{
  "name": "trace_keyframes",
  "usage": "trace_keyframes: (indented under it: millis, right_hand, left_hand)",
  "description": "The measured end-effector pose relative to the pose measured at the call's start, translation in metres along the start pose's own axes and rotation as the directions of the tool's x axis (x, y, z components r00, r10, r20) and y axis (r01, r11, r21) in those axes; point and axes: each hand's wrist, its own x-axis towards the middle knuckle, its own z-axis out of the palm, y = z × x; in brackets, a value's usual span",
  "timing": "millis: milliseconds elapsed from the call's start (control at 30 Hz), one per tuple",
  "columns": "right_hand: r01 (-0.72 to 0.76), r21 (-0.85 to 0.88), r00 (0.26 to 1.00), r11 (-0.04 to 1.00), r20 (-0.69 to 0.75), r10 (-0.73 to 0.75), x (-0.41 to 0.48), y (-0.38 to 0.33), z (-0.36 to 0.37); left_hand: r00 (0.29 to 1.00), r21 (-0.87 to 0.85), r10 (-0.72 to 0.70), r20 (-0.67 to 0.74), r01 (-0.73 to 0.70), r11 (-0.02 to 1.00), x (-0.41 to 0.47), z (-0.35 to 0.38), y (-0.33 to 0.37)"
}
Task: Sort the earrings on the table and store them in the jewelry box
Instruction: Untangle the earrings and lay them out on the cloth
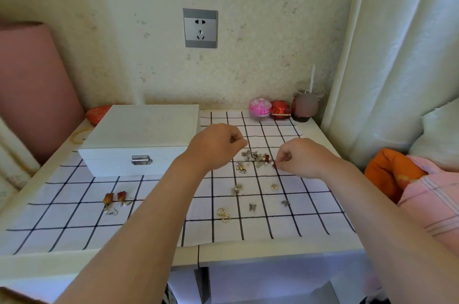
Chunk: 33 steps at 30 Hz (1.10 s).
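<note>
Plainly the sorting step is in hand, since the white jewelry box (pixel 139 139) sits shut with its clasp toward the person at the left of the surface (pixel 273 251), and nothing can be stored until it is opened. In front of it lie two red rose earrings (pixel 115 198), laid side by side as a pair. The left hand (pixel 216 144) hovers curled, fingertips pinched together, though whether anything is between them cannot be told. Just right of it and below lies the unsorted heap of earrings (pixel 254 159), between the two hands. Nearer the person, gold hoops (pixel 223 214) and several small single pieces are spread apart. The right hand (pixel 298 157) pinches a small red piece (pixel 274 165) at the heap's right edge. The next move likely calls for a delicate lift clear of the tangle and matching it to its partner.
</note>
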Motion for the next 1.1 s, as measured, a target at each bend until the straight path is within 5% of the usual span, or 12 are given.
trace_keyframes:
  millis: [267, 367, 467, 600, 733, 900, 1100]
  right_hand:
    - [-0.054, 0.043, 0.998, 0.998, 0.048, 0.052, -0.009, 0.026, -0.002]
    - [0.028, 0.186, 0.994, 0.982, -0.106, -0.008, -0.004, 0.024, -0.004]
    - [0.168, 0.454, 0.966, 0.875, -0.251, -0.056, 0.000, 0.008, -0.007]
    - [0.267, 0.591, 0.934, 0.761, -0.353, -0.053, 0.006, -0.008, -0.009]
    - [0.327, 0.549, 0.897, 0.769, -0.437, -0.070, 0.012, -0.008, -0.007]
    - [0.254, 0.575, 0.928, 0.778, -0.371, -0.029, 0.018, 0.001, -0.004]
    - [-0.019, 0.090, 0.975, 0.996, -0.218, 0.038, 0.024, 0.023, 0.010]
  left_hand:
    - [0.998, -0.211, 0.017, 0.062, -0.004, 0.977, 0.011, 0.018, 0.018]
    - [0.999, -0.305, -0.017, 0.029, 0.025, 0.952, 0.016, 0.020, 0.026]
    - [0.997, -0.395, -0.067, 0.031, 0.074, 0.916, 0.020, 0.024, 0.033]
    - [0.991, -0.506, -0.132, 0.017, 0.122, 0.854, 0.025, 0.027, 0.041]
    - [0.991, -0.409, -0.130, -0.040, 0.103, 0.907, 0.030, 0.030, 0.041]
    - [0.990, -0.321, -0.139, -0.007, 0.129, 0.938, 0.035, 0.040, 0.037]
    - [0.998, -0.003, -0.068, -0.005, 0.068, 0.998, 0.038, 0.061, 0.024]
